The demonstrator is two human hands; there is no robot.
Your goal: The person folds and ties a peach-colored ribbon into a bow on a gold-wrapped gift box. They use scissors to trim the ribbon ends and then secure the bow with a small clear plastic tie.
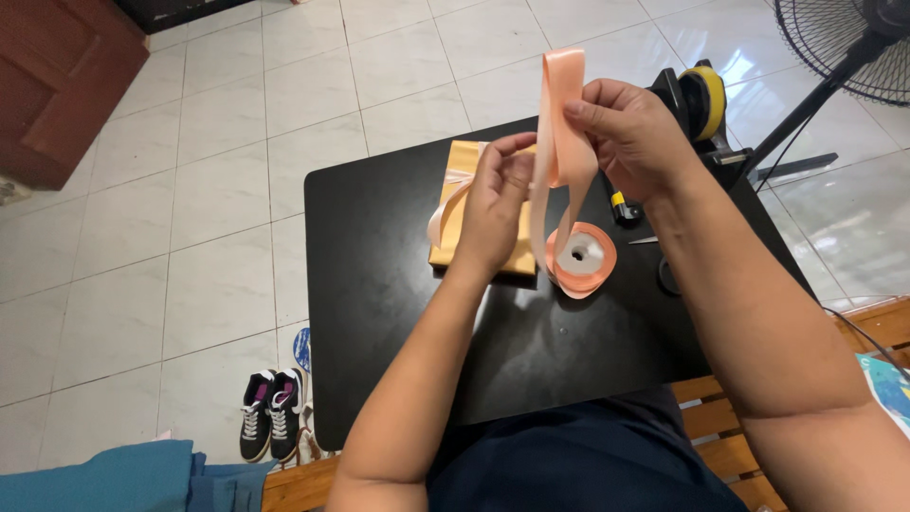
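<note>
A white tiled floor [218, 190] spreads under a black counter [379, 313], where a gold wrapped box [464, 213] lies with peach ribbon [561, 142] already passed around it near its left end. Just right of the box rests the ribbon spool [580, 256], and its free length rises into a tall loop above the counter. The right hand [630, 133] has its fingers closed on the upper part of that loop; the left hand [498, 194] pinches the ribbon lower down, above the box. By my reading the wrapping is finished and the ribbon half placed, while the bow is unformed and the ribbon remains uncut from the spool. A yellow tape dispenser [703, 100] sits at the far edge.
</note>
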